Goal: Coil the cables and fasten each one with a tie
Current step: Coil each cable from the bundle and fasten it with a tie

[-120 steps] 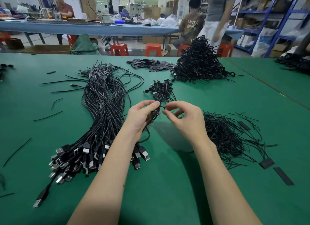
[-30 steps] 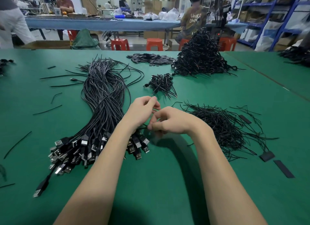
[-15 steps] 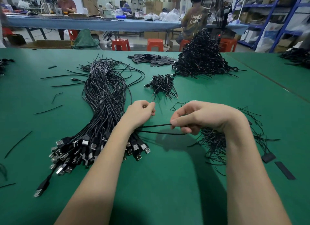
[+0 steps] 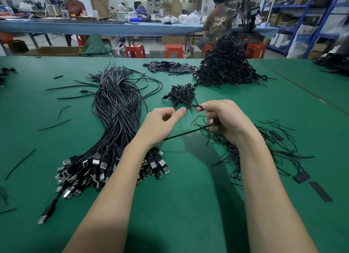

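A thick bundle of black USB cables [image 4: 117, 109] lies on the green table [image 4: 179, 205], plugs toward me. One black cable [image 4: 187, 133] runs from under my left hand up into my right hand. My right hand [image 4: 224, 118] grips it in curled fingers, a loop of it arching over to my left thumb. My left hand [image 4: 160, 124] holds the cable with curled fingers and thumb out. A loose heap of thin black ties [image 4: 264, 147] spreads under and right of my right hand. A small pile of coiled cables [image 4: 182, 95] sits just beyond my hands.
A tall heap of coiled cables [image 4: 224, 64] and a flat pile of black strips [image 4: 170, 66] lie at the far side. Stray cable bits dot the left of the table. Black strips [image 4: 321, 191] lie at right. People sit at a blue table behind.
Both hands have risen off the table and moved closer together. The cable stretched between them half a second ago now bends into a loop at my right hand.
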A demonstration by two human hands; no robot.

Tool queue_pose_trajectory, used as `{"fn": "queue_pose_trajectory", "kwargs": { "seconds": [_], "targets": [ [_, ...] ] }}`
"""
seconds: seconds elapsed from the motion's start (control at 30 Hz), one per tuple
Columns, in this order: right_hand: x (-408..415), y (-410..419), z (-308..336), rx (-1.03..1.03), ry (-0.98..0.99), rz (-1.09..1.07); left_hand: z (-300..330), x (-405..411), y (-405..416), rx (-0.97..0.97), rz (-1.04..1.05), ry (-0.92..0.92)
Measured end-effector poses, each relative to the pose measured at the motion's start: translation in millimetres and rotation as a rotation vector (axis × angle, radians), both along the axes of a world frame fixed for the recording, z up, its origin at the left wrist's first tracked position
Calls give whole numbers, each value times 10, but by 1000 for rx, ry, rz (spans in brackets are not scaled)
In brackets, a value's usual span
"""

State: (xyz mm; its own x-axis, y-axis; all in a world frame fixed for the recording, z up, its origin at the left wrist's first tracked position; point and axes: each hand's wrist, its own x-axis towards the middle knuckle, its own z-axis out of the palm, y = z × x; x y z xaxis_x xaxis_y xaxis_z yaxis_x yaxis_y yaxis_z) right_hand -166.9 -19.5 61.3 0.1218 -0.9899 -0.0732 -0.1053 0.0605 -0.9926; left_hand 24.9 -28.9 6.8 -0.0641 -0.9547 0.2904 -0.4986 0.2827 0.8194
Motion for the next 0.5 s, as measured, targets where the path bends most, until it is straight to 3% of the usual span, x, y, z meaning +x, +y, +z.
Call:
{"fn": "queue_pose_trajectory", "kwargs": {
  "seconds": [0.17,0.33,0.5],
  "targets": [
    [-23,39,99,79,-103,54,13,3,-7,-25,-5,10],
    [-116,110,219,199,-240,239,71,17,-15,-8,-47,13],
    [-289,150,284,231,-559,425,153,-115,19,-71,-94,111]
  ]
}}
